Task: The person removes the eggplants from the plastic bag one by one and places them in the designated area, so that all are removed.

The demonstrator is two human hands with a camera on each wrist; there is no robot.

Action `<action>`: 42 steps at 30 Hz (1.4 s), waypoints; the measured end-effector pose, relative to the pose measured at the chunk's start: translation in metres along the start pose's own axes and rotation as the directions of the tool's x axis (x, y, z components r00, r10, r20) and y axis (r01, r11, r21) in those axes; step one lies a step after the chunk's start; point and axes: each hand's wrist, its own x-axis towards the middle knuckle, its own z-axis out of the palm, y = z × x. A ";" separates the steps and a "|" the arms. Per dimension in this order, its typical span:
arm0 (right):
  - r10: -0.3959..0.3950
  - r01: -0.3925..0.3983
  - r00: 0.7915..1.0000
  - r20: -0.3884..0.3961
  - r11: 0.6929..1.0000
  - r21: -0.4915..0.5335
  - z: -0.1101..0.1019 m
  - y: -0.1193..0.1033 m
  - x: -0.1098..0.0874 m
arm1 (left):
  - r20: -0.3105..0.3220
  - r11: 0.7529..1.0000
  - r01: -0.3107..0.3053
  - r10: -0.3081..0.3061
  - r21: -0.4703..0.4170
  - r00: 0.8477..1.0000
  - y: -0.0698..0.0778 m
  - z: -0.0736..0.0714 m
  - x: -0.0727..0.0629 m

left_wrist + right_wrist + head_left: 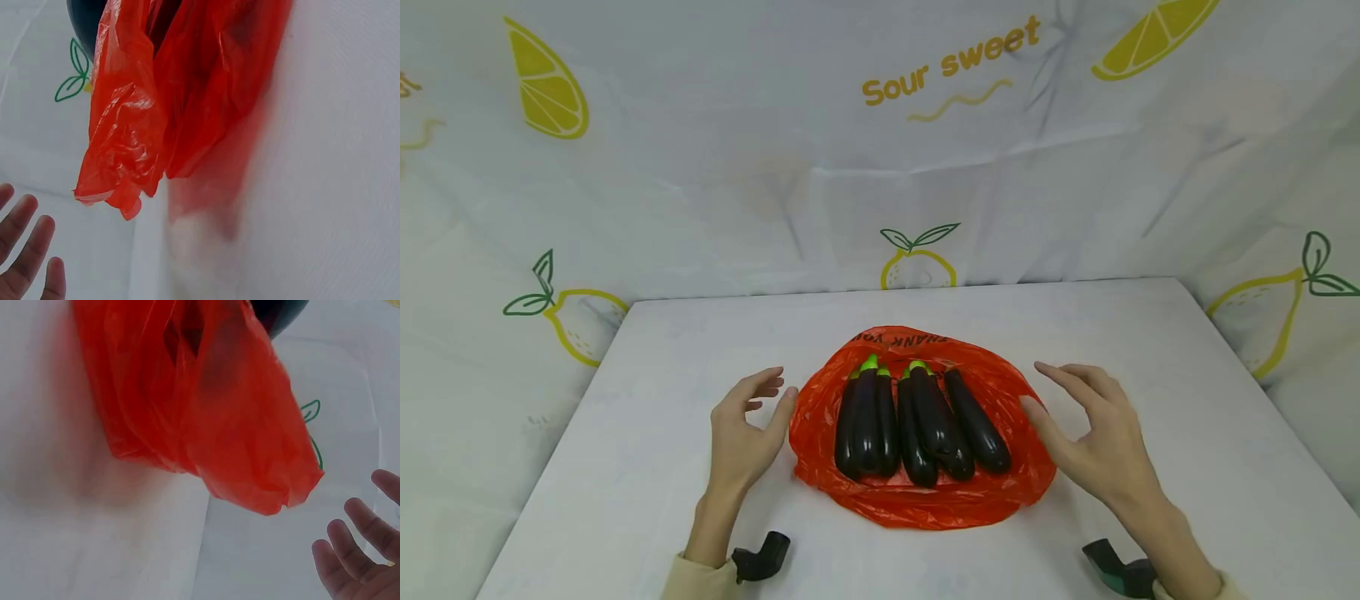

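- Centrally in the head view, a red plastic bag (pixel 917 507) lies on the white tabletop (pixel 617 492), its rim spread low and wide, probably why the dark eggplants (pixel 933 421) inside lie exposed, side by side, their visible green stem ends away from the person. The left hand (pixel 743 437) and right hand (pixel 1097 437) flank it, perhaps so that neither blocks the bag's mouth; both have parted, loosely bent fingers and grip nothing. Whether the thumbs touch the rim, I cannot tell. Pale cloth (pixel 722 212) printed with lemons and "Sour sweet" hangs behind and beside the table.
- From the left wrist, the bag's crumpled edge sags, with a dark rounded end, likely an eggplant, above it. Fingers (pixel 31 253) are spread, apart from the plastic; the thumb is out of sight.
- From the right wrist, the bag's smoother flap droops; the fingers fan out beside it, holding nothing.
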 end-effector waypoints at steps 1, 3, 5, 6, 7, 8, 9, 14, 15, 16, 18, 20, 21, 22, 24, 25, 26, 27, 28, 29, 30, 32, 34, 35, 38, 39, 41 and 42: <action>-0.004 0.005 1.000 -0.012 1.000 0.021 0.002 -0.002 0.001 | -0.019 1.000 0.015 -0.016 -0.018 1.000 -0.001 0.001 0.000; -0.013 0.015 0.999 -0.033 0.998 0.061 0.004 -0.006 0.002 | -0.045 0.999 0.038 -0.039 -0.038 0.998 -0.002 0.003 0.000; -0.016 0.020 0.999 -0.043 0.995 0.095 0.007 -0.010 0.002 | -0.064 0.997 0.051 -0.054 -0.053 0.996 -0.003 0.004 0.000; -0.019 0.024 0.999 -0.044 0.994 0.108 0.008 -0.011 0.003 | -0.071 0.997 0.056 -0.061 -0.058 0.996 -0.004 0.005 0.000; -0.022 0.027 0.999 -0.042 0.992 0.123 0.009 -0.013 0.003 | -0.076 0.996 0.063 -0.068 -0.065 0.995 -0.005 0.006 0.000; -0.026 0.031 0.999 -0.040 0.990 0.139 0.010 -0.014 0.003 | -0.079 0.995 0.069 -0.075 -0.072 0.994 -0.006 0.007 0.001; -0.028 0.033 0.999 -0.036 0.988 0.151 0.012 -0.016 0.004 | -0.080 0.994 0.078 -0.084 -0.081 0.993 -0.007 0.008 0.001; -0.051 0.051 0.999 -0.004 0.970 0.237 0.020 -0.023 0.005 | -0.056 0.984 0.136 -0.144 -0.118 0.988 -0.015 0.014 0.005; -0.056 0.054 0.998 0.002 0.967 0.251 0.022 -0.025 0.005 | -0.048 0.981 0.149 -0.156 -0.121 0.987 -0.017 0.016 0.006; -0.059 0.055 0.998 0.009 0.963 0.262 0.023 -0.026 0.005 | -0.041 0.980 0.159 -0.164 -0.119 0.986 -0.019 0.018 0.006; -0.062 0.054 0.998 0.020 0.958 0.282 0.027 -0.028 0.005 | -0.028 0.979 0.171 -0.176 -0.113 0.984 -0.023 0.020 0.008; -0.061 0.049 0.998 0.035 0.956 0.289 0.030 -0.031 0.005 | -0.021 0.979 0.174 -0.178 -0.107 0.984 -0.027 0.023 0.009; -0.060 0.045 0.997 0.043 0.955 0.292 0.032 -0.032 0.005 | -0.019 0.980 0.170 -0.173 -0.105 0.985 -0.029 0.024 0.009; -0.060 0.041 0.997 0.053 0.954 0.296 0.034 -0.032 0.005 | -0.017 0.981 0.164 -0.167 -0.103 0.986 -0.032 0.026 0.009; -0.056 0.032 0.996 0.073 0.953 0.301 0.037 -0.034 0.004 | -0.020 0.984 0.145 -0.148 -0.107 0.989 -0.035 0.028 0.010; -0.053 0.026 0.995 0.082 0.952 0.303 0.039 -0.034 0.004 | -0.021 0.984 0.136 -0.139 -0.115 0.990 -0.037 0.029 0.010; -0.050 0.021 0.995 0.089 0.952 0.306 0.041 -0.035 0.003 | -0.022 0.984 0.126 -0.130 -0.126 0.991 -0.040 0.030 0.010; -0.047 0.015 0.994 0.097 0.951 0.307 0.043 -0.035 0.003 | -0.021 0.983 0.117 -0.121 -0.139 0.992 -0.042 0.032 0.010; -0.043 0.009 0.994 0.104 0.952 0.305 0.045 -0.036 0.003 | -0.022 0.982 0.108 -0.113 -0.154 0.993 -0.044 0.033 0.010; -0.035 0.000 0.993 0.112 0.953 0.304 0.047 -0.037 0.002 | -0.023 0.980 0.100 -0.105 -0.172 0.994 -0.047 0.034 0.010; -0.029 -0.009 0.992 0.121 0.954 0.300 0.048 -0.038 0.002 | -0.024 0.977 0.093 -0.100 -0.191 0.995 -0.050 0.035 0.010; -0.013 -0.028 0.990 0.140 0.956 0.292 0.051 -0.039 0.001 | -0.029 0.971 0.078 -0.086 -0.224 0.996 -0.054 0.037 0.009; 0.007 -0.054 0.987 0.162 0.957 0.285 0.053 -0.041 0.001 | -0.035 0.967 0.057 -0.068 -0.248 0.997 -0.057 0.039 0.008; 0.017 -0.066 0.985 0.171 0.957 0.284 0.054 -0.042 0.001 | -0.035 0.966 0.045 -0.056 -0.254 0.998 -0.058 0.039 0.007; 0.039 -0.092 0.981 0.191 0.957 0.277 0.056 -0.046 0.000 | -0.026 0.967 0.008 -0.015 -0.255 1.000 -0.061 0.040 0.007; 0.045 -0.099 0.979 0.198 0.957 0.273 0.057 -0.047 0.000 | -0.018 0.967 -0.004 -0.001 -0.254 1.000 -0.062 0.040 0.007; 0.051 -0.109 0.976 0.211 0.957 0.270 0.058 -0.049 -0.001 | 0.001 0.968 -0.023 0.025 -0.251 1.000 -0.065 0.040 0.007; 0.057 -0.115 0.974 0.219 0.957 0.266 0.059 -0.050 -0.001 | 0.011 0.968 -0.032 0.036 -0.250 0.999 -0.066 0.040 0.007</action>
